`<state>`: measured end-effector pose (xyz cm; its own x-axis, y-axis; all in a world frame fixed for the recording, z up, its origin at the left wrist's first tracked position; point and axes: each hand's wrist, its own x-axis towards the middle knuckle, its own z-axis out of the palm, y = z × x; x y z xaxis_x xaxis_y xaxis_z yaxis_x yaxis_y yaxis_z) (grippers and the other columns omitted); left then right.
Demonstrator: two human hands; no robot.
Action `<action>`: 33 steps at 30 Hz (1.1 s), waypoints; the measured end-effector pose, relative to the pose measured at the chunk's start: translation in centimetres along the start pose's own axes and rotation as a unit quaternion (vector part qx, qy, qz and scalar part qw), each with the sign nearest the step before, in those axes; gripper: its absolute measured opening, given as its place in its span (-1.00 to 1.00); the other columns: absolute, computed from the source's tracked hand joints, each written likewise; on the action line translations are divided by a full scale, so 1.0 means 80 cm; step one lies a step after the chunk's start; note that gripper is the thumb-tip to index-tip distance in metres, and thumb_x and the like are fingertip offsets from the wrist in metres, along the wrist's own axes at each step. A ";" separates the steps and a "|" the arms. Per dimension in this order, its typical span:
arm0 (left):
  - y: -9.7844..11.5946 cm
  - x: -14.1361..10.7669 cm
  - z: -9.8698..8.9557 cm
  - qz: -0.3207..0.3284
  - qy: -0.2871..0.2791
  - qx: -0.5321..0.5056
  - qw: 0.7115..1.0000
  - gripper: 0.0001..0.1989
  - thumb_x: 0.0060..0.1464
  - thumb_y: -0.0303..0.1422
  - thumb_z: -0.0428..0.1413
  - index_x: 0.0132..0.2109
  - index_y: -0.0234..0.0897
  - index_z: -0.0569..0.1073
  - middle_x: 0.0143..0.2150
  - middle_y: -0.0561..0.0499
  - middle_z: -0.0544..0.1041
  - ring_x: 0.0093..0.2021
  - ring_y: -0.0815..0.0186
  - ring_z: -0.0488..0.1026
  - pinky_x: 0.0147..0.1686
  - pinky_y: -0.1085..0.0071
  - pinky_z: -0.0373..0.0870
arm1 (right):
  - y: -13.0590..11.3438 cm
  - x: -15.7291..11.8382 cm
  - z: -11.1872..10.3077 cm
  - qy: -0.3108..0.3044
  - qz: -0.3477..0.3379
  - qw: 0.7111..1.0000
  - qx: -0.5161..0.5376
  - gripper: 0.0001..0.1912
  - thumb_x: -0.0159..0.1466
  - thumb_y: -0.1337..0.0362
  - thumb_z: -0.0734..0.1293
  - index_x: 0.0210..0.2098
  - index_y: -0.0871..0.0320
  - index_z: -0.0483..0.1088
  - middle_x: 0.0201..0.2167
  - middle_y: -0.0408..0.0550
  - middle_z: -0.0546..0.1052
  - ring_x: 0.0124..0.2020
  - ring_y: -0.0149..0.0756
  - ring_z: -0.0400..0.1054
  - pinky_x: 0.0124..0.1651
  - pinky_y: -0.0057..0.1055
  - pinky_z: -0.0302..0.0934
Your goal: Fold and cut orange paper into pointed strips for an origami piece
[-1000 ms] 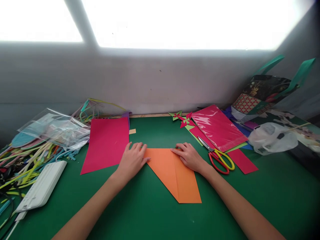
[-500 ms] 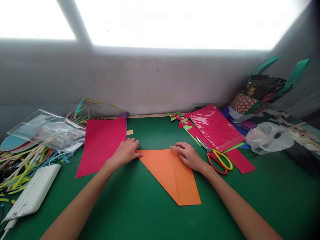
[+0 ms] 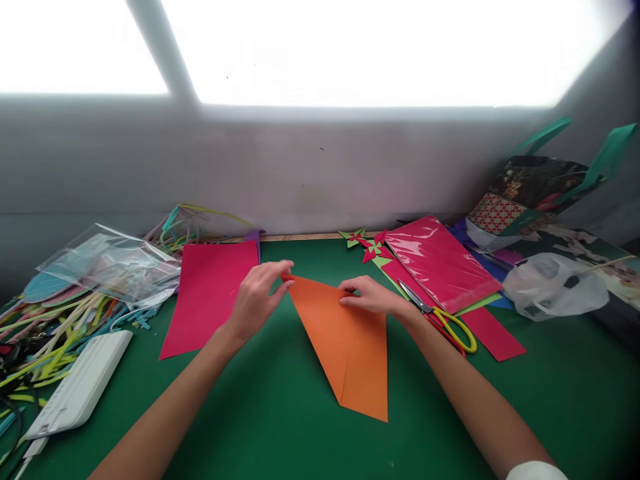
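Observation:
An orange sheet of paper (image 3: 345,340), folded along a slant, is held tilted over the green tabletop. Its left corner is pinched between the thumb and fingers of my left hand (image 3: 261,293). Along the top edge, my right hand (image 3: 369,295) grips the paper with thumb and fingers closed on it. Behind my left wrist lies a flat red sheet (image 3: 207,293). Scissors (image 3: 445,321) with red and yellow handles rest just right of my right hand, partly covered by my forearm.
At the back sit red-and-green folded paper stars (image 3: 374,248) beside a plastic-wrapped red paper pack (image 3: 445,263). To the right are a white plastic bag (image 3: 555,287) and a patterned bag (image 3: 520,200). Leftward, a white power strip (image 3: 80,383) lies near tangled colored strips (image 3: 60,333).
The orange paper has been lifted from the table and turned clockwise. My left hand has risen with its corner, and my right hand has closed on the top edge.

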<state>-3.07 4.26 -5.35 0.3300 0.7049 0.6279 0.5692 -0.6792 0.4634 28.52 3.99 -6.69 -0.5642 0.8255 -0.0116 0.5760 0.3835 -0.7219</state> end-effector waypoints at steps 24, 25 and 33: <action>0.011 -0.067 0.089 -0.339 -0.258 -0.333 0.841 -0.47 0.33 0.04 0.08 0.11 -0.36 0.46 -0.65 0.11 0.47 -0.73 0.38 0.31 -0.66 0.51 0.21 | 0.061 -0.193 -0.009 0.265 0.209 0.876 -0.346 -0.77 0.48 0.10 0.22 -0.08 0.10 0.40 -0.19 0.14 0.53 -0.15 0.05 0.43 -0.23 -0.20 0.24; 0.010 -0.068 0.090 -0.340 -0.257 -0.333 0.842 -0.47 0.33 0.04 0.08 0.11 -0.36 0.47 -0.64 0.11 0.48 -0.73 0.38 0.29 -0.66 0.51 0.20 | 0.069 -0.214 -0.005 0.235 0.241 0.853 -0.399 -0.75 0.48 0.08 0.23 -0.06 0.11 0.40 -0.21 0.16 0.52 -0.17 0.08 0.43 -0.26 -0.20 0.21; 0.005 -0.074 0.092 -0.353 -0.225 -0.354 0.836 -0.57 0.30 0.01 0.15 -0.05 -0.33 0.51 -0.61 0.09 0.48 -0.66 0.37 0.34 -0.62 0.49 0.22 | 0.079 -0.254 0.027 0.139 0.273 0.828 -0.470 -0.77 0.54 0.19 0.16 -0.17 0.15 0.35 -0.30 0.13 0.50 -0.26 0.01 0.40 -0.31 -0.24 0.11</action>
<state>0.75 1.32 -13.47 0.4407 0.8785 -0.1846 0.2054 0.1015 0.9734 42.37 -11.25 -12.48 0.0155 0.9953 0.0954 0.9798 -0.0342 0.1971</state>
